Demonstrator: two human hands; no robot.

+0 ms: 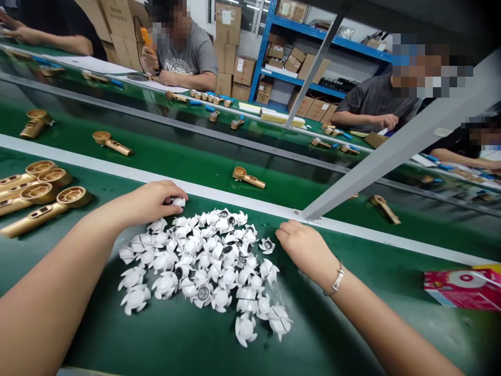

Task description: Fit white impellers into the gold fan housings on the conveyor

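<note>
A loose pile of small white fan blades (pixel 203 256) lies on the green work surface between my arms, some turned so their dark round hubs show. My left hand (pixel 158 201), at the pile's far left edge, pinches one white fan blade (pixel 178 201) between thumb and fingers. Right of the pile, my right hand (pixel 301 243) rests low by the white rail with its fingers curled together. Whatever lies under those fingers, if anything, is hidden. One fan blade (pixel 267 245) sits just left of the right hand.
Gold handheld fan housings (pixel 50 203) lie at the left. Others, such as one gold housing (pixel 248 177), sit on the green belt (pixel 188 151) beyond the white rail (pixel 219 192). A slanted metal post (pixel 376 162) rises at right, near a red box (pixel 462 287). Several people sit opposite.
</note>
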